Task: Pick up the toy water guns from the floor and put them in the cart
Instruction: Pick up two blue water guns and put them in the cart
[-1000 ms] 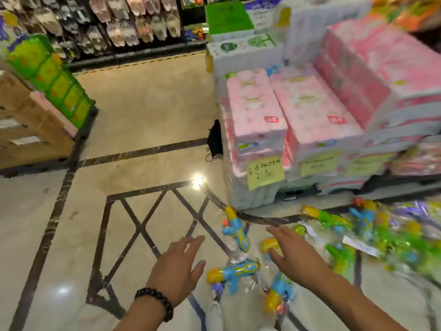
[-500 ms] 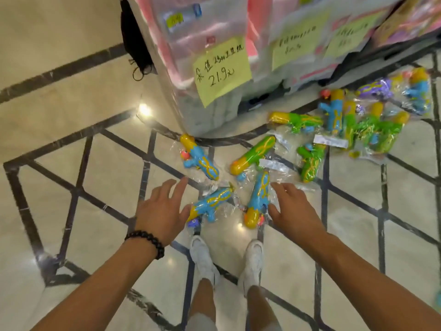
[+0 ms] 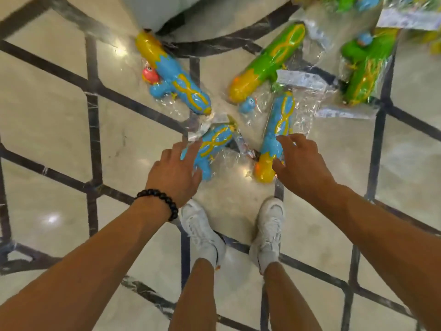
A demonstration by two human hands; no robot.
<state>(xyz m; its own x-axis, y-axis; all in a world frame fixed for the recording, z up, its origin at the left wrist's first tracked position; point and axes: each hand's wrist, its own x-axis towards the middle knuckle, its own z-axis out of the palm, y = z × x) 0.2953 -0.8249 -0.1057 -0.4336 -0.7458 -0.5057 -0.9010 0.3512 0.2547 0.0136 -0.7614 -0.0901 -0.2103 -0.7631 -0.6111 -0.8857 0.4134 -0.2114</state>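
Both hands reach down with loose, open grips. The left hand (image 3: pixel 175 173) touches one bagged blue water gun (image 3: pixel 213 145) on the floor (image 3: pixel 55 130); the right hand (image 3: pixel 299 161) touches another (image 3: pixel 278 130).

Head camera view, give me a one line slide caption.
Both hands, left hand and right hand, reach for bagged blue water guns on the marble floor.

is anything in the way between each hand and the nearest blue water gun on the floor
Nothing visible blocks either one. The left hand is already at the small blue gun, and the right hand is at the upright blue gun. Only each toy's clear plastic bag covers it. No cart is in view.
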